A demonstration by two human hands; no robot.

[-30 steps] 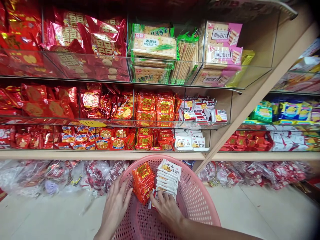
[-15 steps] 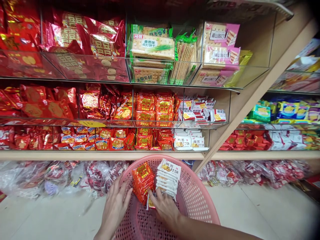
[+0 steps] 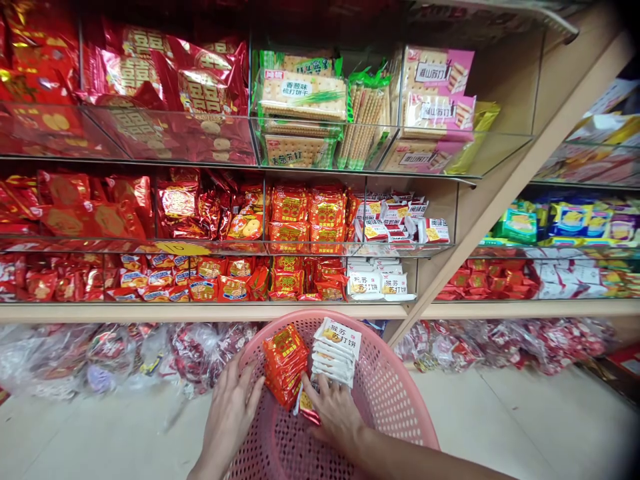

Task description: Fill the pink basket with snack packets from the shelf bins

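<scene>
A pink perforated plastic basket (image 3: 400, 393) stands below the shelves. My left hand (image 3: 231, 403) lies against its left rim, fingers stretched and slightly apart, holding nothing. Inside, my right hand (image 3: 337, 410) has its fingers curled over a small white-and-red cracker packet (image 3: 307, 408), which is partly hidden beneath them. Just above that hand is a stack of white cracker packets (image 3: 336, 350). To its left, touching or nearly touching the thumb, sits a stack of red-and-gold packets (image 3: 285, 363).
Tiered shelves behind the basket hold green-edged cracker packs (image 3: 303, 97), pink-and-cream packs (image 3: 437, 107), red packets (image 3: 290, 213) and white packets (image 3: 383, 280). Clear bags of wrapped goods (image 3: 125, 353) lie along the floor under the bottom shelf. A yellow tag (image 3: 183, 248) hangs on a shelf edge.
My right hand has shifted slightly right, and more of the white-and-red packet shows beneath it, now tilted. My left hand stays at the rim.
</scene>
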